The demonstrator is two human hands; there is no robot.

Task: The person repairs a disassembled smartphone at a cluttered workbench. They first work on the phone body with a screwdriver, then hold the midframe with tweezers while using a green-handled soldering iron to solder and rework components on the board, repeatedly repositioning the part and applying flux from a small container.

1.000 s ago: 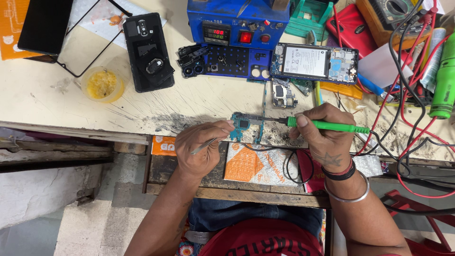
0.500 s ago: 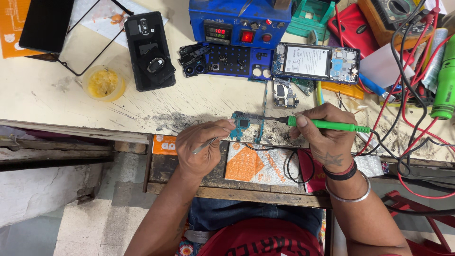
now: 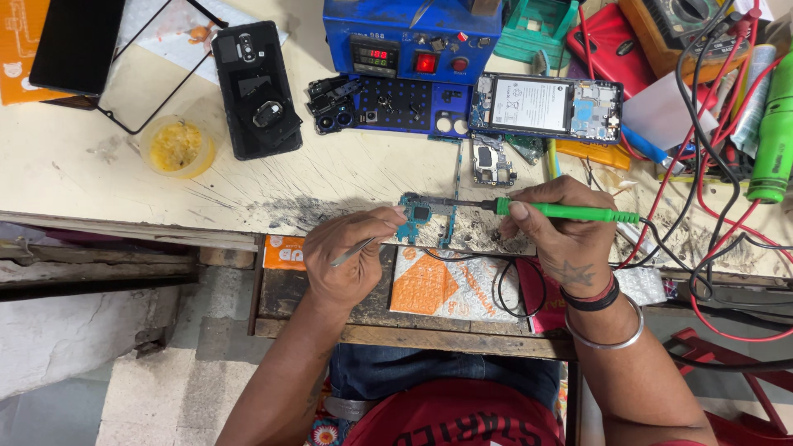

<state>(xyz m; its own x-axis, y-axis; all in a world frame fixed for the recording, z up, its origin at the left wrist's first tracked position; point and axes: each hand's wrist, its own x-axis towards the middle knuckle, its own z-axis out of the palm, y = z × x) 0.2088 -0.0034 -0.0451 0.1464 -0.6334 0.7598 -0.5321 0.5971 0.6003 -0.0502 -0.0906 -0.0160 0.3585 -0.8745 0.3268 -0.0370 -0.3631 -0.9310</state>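
My left hand [image 3: 351, 256] pinches tweezers [image 3: 353, 252] on the circuit board [image 3: 417, 216]; my right hand [image 3: 562, 235] grips the soldering iron [image 3: 562, 212], tip on the board, soldering unfinished.

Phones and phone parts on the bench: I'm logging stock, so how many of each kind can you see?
Black phone lying back-up: 1
Opened phone showing its battery: 1
Dark screen panel: 1
Loose circuit boards: 2, one under the soldering iron tip, one behind it
Total: 5
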